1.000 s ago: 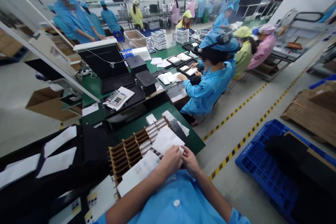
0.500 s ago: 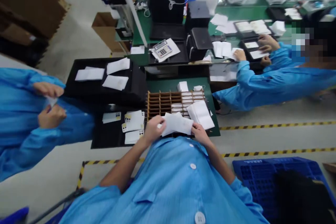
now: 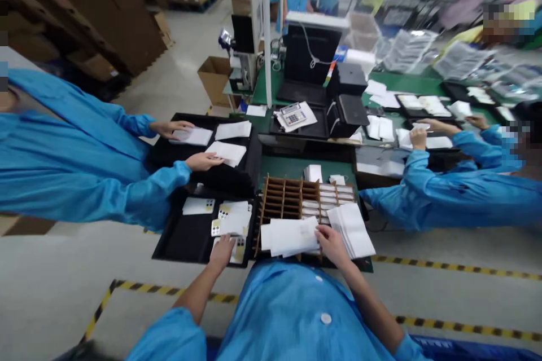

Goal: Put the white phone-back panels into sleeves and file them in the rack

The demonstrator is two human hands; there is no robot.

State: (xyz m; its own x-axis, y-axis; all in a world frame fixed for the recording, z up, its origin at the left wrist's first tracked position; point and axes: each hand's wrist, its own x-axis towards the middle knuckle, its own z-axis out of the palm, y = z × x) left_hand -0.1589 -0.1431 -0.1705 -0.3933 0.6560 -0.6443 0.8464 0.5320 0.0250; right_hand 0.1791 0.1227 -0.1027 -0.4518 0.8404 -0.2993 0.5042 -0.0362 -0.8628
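factory floor, grey, marked with yellow-and-black tape (image 3: 444,268); cartons stacked far left; green table (image 3: 292,167) at centre. entries, left to right. co-worker's blue sleeve (image 3: 84,180), hands laid on white sheets upon a raised black tray (image 3: 249,149), kept flat for sorting. lower black tray (image 3: 186,240), holding white phone-back cases (image 3: 231,220), camera cut-outs showing. left hand (image 3: 222,251), fingers spread and pressed on the nearest case, not closed round it. cardboard divider box (image 3: 288,203), slots upright, right cells filled. right hand (image 3: 332,242), fingers pinched on a white sleeve stack (image 3: 288,236), held at the box's near edge. calculator (image 3: 293,115) behind. second co-worker's sleeve (image 3: 444,192) far right.
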